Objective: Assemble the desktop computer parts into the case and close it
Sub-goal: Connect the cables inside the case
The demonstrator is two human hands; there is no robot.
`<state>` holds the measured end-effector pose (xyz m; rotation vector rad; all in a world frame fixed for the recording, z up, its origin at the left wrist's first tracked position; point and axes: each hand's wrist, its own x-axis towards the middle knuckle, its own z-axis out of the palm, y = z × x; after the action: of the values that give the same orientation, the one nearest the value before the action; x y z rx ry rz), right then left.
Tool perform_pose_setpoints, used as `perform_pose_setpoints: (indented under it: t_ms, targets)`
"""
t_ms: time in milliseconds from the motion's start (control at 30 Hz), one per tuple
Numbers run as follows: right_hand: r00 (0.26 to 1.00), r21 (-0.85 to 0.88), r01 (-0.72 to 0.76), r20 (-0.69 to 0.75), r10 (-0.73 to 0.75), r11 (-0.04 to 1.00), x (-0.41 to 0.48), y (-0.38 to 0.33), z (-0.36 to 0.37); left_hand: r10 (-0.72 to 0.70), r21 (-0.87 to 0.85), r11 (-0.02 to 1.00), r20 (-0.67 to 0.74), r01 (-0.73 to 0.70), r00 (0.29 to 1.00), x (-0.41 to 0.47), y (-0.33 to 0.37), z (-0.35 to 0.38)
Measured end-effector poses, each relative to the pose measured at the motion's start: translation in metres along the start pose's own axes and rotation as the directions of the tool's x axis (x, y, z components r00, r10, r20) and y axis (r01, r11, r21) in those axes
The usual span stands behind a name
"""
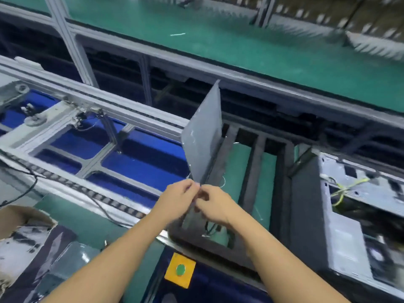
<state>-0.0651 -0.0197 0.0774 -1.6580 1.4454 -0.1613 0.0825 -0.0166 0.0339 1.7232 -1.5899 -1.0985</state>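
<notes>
A thin grey side panel (pixel 203 136) stands on edge, tilted up above the dark pallet frame (pixel 220 246) on the conveyor. My left hand (pixel 178 201) and my right hand (pixel 213 204) meet at the panel's lower corner, fingers pinching its edge. An open computer case (pixel 341 215) lies on its side at the right, grey metal inside, with yellow-green cables (pixel 343 189) showing. The view is blurred by motion.
An aluminium conveyor frame (pixel 91 136) with blue panels runs to the left. A yellow box with a green button (pixel 180 270) sits at the near edge. A cardboard box (pixel 19 217) and plastic-wrapped parts lie bottom left. A green-topped bench (pixel 240 47) spans the back.
</notes>
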Motion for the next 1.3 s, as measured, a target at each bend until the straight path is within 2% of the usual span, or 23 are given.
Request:
perform_pose_setpoints:
  t_ms: [133, 200, 333, 500, 667, 733, 800, 900, 967, 1033, 1133, 1233, 1300]
  targets:
    - [0.981, 0.074, -0.034, -0.186, 0.047, 0.997, -0.045, 0.043, -0.069, 0.179, 0.002, 0.983, 0.155, -0.182, 0.972, 0.022, 0.077, 0.054]
    - [0.966, 0.150, -0.048, -0.243, 0.084, 0.988, -0.070, 0.069, -0.097, 0.223, 0.019, 0.972, 0.223, -0.232, 0.949, 0.026, 0.111, 0.086]
    - [0.926, 0.249, -0.057, -0.350, 0.144, 0.967, -0.113, 0.124, -0.140, 0.255, 0.024, 0.962, 0.282, -0.273, 0.925, 0.029, 0.166, 0.154]
    - [0.882, 0.318, -0.089, -0.415, 0.223, 0.944, -0.161, 0.202, -0.192, 0.263, -0.081, 0.965, 0.297, -0.251, 0.918, 0.018, 0.222, 0.253]
    - [0.859, 0.322, -0.115, -0.443, 0.257, 0.940, -0.195, 0.279, -0.232, 0.291, 0.004, 0.951, 0.322, -0.308, 0.901, 0.013, 0.260, 0.335]
    - [0.865, 0.353, -0.140, -0.410, 0.288, 0.925, -0.206, 0.308, -0.244, 0.330, 0.109, 0.916, 0.338, -0.385, 0.882, 0.011, 0.267, 0.356]
    - [0.876, 0.340, -0.186, -0.368, 0.312, 0.922, -0.214, 0.334, -0.253, 0.384, 0.259, 0.824, 0.399, -0.504, 0.833, 0.009, 0.267, 0.366]
    - [0.925, 0.223, -0.238, -0.245, 0.291, 0.945, -0.219, 0.366, -0.259, 0.411, 0.456, 0.575, 0.556, -0.679, 0.722, 0.006, 0.255, 0.372]
    - [0.963, 0.105, -0.232, -0.114, 0.243, 0.967, -0.218, 0.378, -0.260, 0.410, 0.517, 0.451, 0.605, -0.728, 0.683, 0.005, 0.246, 0.374]
    - [0.980, 0.019, -0.199, 0.020, 0.199, 0.980, -0.215, 0.384, -0.259, 0.405, 0.543, 0.427, 0.600, -0.723, 0.690, 0.006, 0.242, 0.376]
    - [0.968, -0.030, -0.181, 0.173, 0.183, 0.983, -0.211, 0.390, -0.260, 0.376, 0.582, 0.463, 0.555, -0.669, 0.742, 0.009, 0.247, 0.381]
    - [0.933, -0.115, -0.175, 0.297, 0.201, 0.978, -0.210, 0.399, -0.262, 0.389, 0.617, 0.512, 0.453, -0.597, 0.802, 0.013, 0.252, 0.391]
    - [0.893, -0.199, -0.172, 0.382, 0.238, 0.965, -0.211, 0.406, -0.261, 0.398, 0.631, 0.511, 0.428, -0.584, 0.811, 0.016, 0.254, 0.398]
